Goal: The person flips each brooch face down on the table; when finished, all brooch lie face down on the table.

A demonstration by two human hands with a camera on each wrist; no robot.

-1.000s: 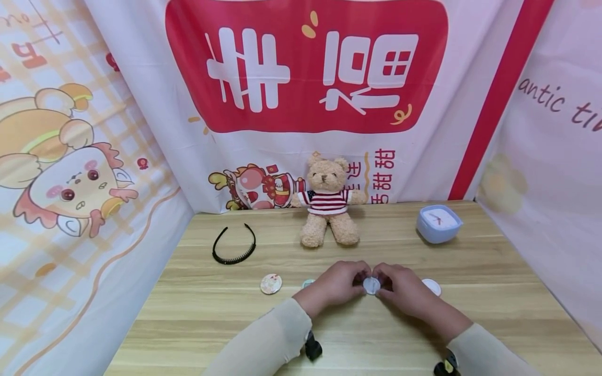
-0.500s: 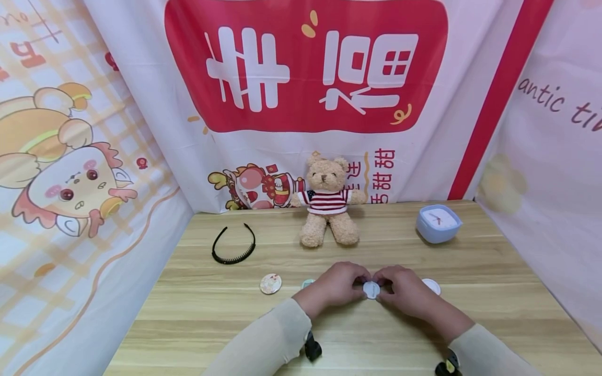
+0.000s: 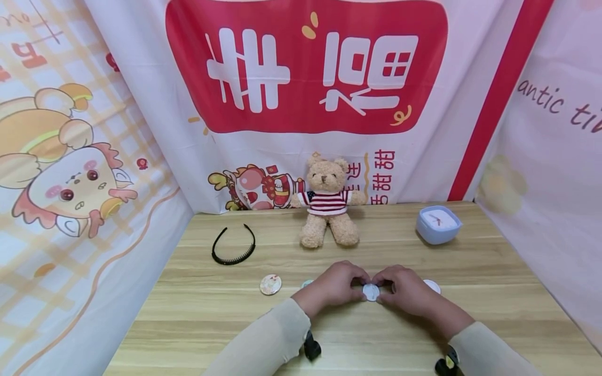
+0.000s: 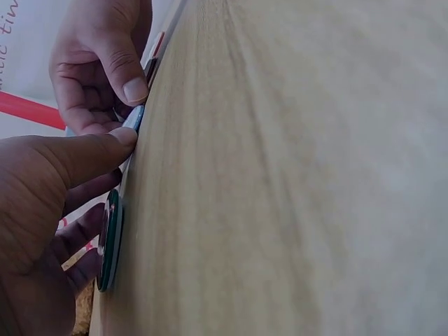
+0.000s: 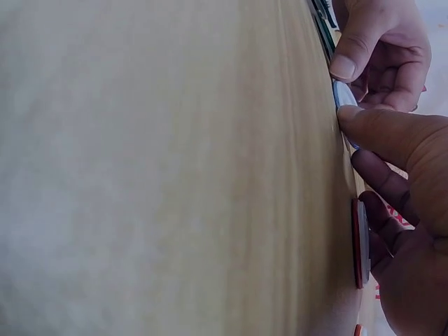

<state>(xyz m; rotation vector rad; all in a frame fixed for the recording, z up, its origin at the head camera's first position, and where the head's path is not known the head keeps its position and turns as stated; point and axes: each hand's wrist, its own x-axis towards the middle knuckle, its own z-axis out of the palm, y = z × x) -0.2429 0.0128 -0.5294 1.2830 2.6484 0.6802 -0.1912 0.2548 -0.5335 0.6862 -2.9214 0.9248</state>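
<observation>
Both hands meet at a small round pale disc (image 3: pixel 371 292) on the wooden table. My left hand (image 3: pixel 335 283) pinches its left edge with thumb and fingers. Opposite it, my right hand (image 3: pixel 408 290) pinches the right edge. Seen edge-on in the left wrist view, the disc (image 4: pixel 133 119) is whitish-blue and lies low against the tabletop. A green-edged disc (image 4: pixel 110 241) is close by the left hand's outer fingers, mostly hidden by that hand in the head view. Near the right hand's outer fingers is a white disc with a red edge (image 5: pixel 361 243).
Further left lies a round patterned disc (image 3: pixel 270 284). Behind it is a black toothed headband (image 3: pixel 234 260). A teddy bear (image 3: pixel 327 203) in a striped shirt sits at the back, and a blue clock (image 3: pixel 438 224) stands back right. Printed cloths border the table (image 3: pixel 226 324).
The pale disc has shifted slightly toward the person, with both hands keeping their pinch on its edges. Everything else on the table stays where it was.
</observation>
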